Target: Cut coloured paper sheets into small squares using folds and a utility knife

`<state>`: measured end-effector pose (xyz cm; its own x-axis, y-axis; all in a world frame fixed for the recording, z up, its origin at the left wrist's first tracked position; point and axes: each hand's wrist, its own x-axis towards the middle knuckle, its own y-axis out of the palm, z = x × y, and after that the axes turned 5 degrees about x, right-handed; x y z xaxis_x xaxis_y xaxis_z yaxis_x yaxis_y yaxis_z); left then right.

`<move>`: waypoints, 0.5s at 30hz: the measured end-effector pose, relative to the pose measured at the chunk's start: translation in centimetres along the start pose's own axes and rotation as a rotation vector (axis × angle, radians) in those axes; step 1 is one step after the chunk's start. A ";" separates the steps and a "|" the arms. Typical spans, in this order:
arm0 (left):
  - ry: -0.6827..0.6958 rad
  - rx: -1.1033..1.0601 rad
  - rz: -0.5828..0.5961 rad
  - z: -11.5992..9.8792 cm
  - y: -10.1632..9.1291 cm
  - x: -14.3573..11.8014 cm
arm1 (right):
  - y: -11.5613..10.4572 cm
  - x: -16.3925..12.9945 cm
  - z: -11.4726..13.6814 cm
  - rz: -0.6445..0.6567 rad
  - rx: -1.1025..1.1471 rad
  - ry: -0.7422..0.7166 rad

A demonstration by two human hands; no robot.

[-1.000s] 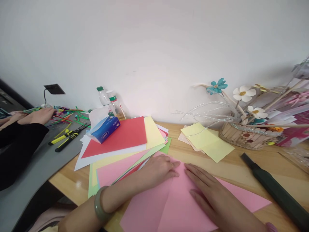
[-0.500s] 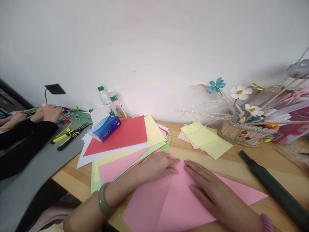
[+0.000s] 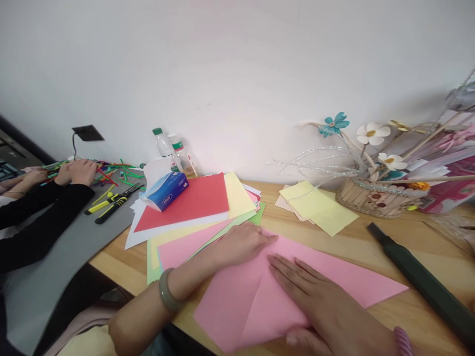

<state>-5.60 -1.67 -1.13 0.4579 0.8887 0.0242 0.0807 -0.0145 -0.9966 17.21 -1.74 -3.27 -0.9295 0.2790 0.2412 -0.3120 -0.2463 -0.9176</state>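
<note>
A large pink paper sheet (image 3: 345,282) lies folded over on the wooden table (image 3: 371,247) in front of me. My left hand (image 3: 241,244), with a green bangle on its wrist, rests flat on the sheet's far left corner, fingers together. Flat on the folded flap lies my right hand (image 3: 315,301), fingers spread and pointing toward the left hand, thumb at the near edge. Neither hand grips anything.
A fanned stack of coloured paper (image 3: 193,207) with a blue tissue pack (image 3: 168,190) lies to the left. Yellow sheets (image 3: 319,210), a flower basket (image 3: 378,198) and a dark long tool (image 3: 423,284) are right. Another person's hands (image 3: 74,170) work at far left near pliers (image 3: 111,205) and bottles (image 3: 174,151).
My right hand has slid toward me and leftward along the folded pink flap. My left hand stays on the corner. The view shifted slightly; the other person's hands moved a little.
</note>
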 end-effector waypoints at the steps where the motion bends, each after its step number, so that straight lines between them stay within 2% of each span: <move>1: -0.003 0.001 -0.002 0.0 0.1 0.0 | 0.0 0.0 0.2 0.015 0.036 -0.016; 4: -0.010 -0.001 -0.008 0.0 0.2 0.1 | -0.1 -0.1 0.7 0.061 0.092 -0.011; 7: -0.003 -0.005 -0.009 0.1 0.3 0.1 | -0.1 -0.1 1.5 0.100 0.040 0.000; 15: -0.017 -0.045 -0.009 -0.1 -0.2 0.1 | 2.8 0.5 4.0 0.027 -0.135 -0.277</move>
<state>-5.46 -1.65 -0.95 0.4422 0.8964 0.0312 0.1248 -0.0270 -0.9918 15.08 -6.00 -4.49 -0.9611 0.0060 0.2762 -0.2749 -0.1199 -0.9540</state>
